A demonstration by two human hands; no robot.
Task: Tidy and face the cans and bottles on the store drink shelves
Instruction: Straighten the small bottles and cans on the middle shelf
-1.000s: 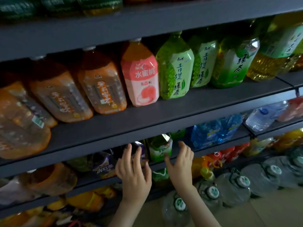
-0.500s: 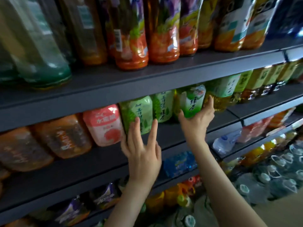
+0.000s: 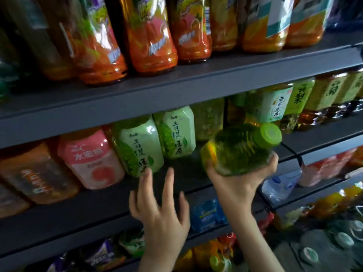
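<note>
My right hand (image 3: pixel 240 179) grips a large green tea bottle (image 3: pixel 239 148) from below, tilted toward me so its green cap (image 3: pixel 268 135) points up and right, off the middle shelf (image 3: pixel 110 201). My left hand (image 3: pixel 160 209) is raised with fingers spread and straight in front of the shelf; its fingertips reach the base of a light-green labelled tea bottle (image 3: pixel 137 146). A second bottle of the same kind (image 3: pixel 176 132) stands to its right, and a pink peach drink bottle (image 3: pixel 92 158) to its left.
Orange drink bottles (image 3: pixel 149 36) line the upper shelf (image 3: pixel 176 83). Amber bottles (image 3: pixel 35 173) stand at the left of the middle shelf, green-labelled tea bottles (image 3: pixel 298 101) at the right. Lower shelves hold blue packs (image 3: pixel 206 214), water bottles (image 3: pixel 279 185) and large jugs (image 3: pixel 343 238).
My right hand has pulled the green tea bottle off the shelf and tipped it toward me. My left hand stays spread near the light-green bottles. The view has moved closer.
</note>
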